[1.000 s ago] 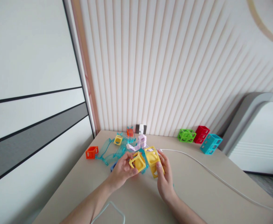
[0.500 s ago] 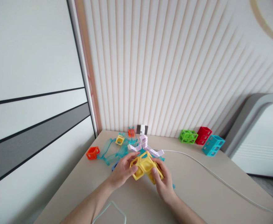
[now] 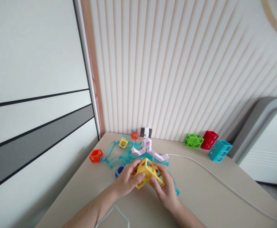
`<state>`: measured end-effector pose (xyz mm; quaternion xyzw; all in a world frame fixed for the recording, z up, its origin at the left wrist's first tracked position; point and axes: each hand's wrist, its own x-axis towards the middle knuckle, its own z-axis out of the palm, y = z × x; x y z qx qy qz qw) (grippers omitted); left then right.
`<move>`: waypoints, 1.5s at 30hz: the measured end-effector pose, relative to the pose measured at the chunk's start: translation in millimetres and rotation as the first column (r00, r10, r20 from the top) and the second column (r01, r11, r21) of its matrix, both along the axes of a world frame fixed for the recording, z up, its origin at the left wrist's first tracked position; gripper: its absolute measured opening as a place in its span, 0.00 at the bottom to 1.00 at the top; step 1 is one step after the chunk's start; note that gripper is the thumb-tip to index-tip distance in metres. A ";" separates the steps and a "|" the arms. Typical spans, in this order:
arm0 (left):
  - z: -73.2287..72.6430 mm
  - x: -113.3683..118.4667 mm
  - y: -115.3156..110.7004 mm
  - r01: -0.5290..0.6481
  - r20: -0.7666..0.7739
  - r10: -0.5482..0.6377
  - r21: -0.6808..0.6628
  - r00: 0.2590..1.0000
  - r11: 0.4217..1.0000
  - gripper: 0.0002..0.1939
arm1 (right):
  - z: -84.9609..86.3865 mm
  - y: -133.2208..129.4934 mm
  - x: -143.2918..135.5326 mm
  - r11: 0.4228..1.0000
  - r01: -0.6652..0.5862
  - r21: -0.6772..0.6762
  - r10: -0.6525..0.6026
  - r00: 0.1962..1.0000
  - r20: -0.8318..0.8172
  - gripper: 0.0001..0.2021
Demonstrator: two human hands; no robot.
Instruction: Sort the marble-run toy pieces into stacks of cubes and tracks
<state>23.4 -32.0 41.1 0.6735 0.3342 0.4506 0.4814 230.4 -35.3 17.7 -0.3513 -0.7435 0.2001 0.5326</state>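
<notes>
A yellow openwork piece made of joined cube frames (image 3: pixel 147 169) is held between both hands above the near middle of the table. My left hand (image 3: pixel 128 180) grips its left side, the thumb on the near face. On the right side, my right hand (image 3: pixel 165 186) has its fingers wrapped round the piece, thumb in front. Just behind it stands a pale lilac branching piece (image 3: pixel 147 146). Translucent teal pieces (image 3: pixel 126 155) spread under and around that one. A blue piece (image 3: pixel 119 171) lies left of my left hand.
Orange cube frame (image 3: pixel 95 155) at the table's left edge; small yellow (image 3: pixel 123 142) and orange-red (image 3: pixel 135 135) cubes further back. Green (image 3: pixel 193 140), red (image 3: pixel 210 140) and blue (image 3: pixel 220 150) blocks at back right. A white cable (image 3: pixel 214 174) crosses the table (image 3: pixel 195 202).
The yellow piece has been turned in my hands, with one corner now pointing up. Both hands sit slightly lower. More of the blue piece shows, and the view has shifted slightly.
</notes>
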 end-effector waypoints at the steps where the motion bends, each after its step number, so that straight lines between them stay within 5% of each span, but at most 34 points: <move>1: -0.1 0.2 0.0 -0.010 0.037 0.011 -0.016 0.999 1.000 0.22 | -1.7 0.1 -0.4 1.000 0.020 0.003 -0.020 1.000 -0.021 0.18; 6: -5.7 4.0 2.6 -0.051 0.404 0.130 -0.200 0.906 0.979 0.25 | -4.5 0.7 -1.6 0.997 0.061 0.050 -0.059 0.997 -0.052 0.29; 10: -3.4 9.3 2.9 0.064 0.618 0.171 -0.339 0.768 0.938 0.24 | -4.9 1.4 -3.5 0.998 0.041 0.054 -0.040 0.999 -0.011 0.31; 20: 5.4 13.9 -1.3 0.329 0.750 0.030 -0.325 0.661 0.887 0.19 | -13.8 7.2 -2.4 0.998 0.051 0.048 -0.051 0.999 -0.017 0.34; 33: 1.4 14.0 3.6 0.258 0.735 0.047 -0.297 0.676 0.919 0.14 | -10.9 9.5 -7.3 1.000 0.015 -0.020 -0.017 0.994 -0.110 0.35; 45: 2.3 11.0 2.7 0.319 0.760 -0.001 -0.272 0.650 0.908 0.17 | -11.9 5.5 -6.5 1.000 -0.001 0.007 0.002 0.993 -0.115 0.36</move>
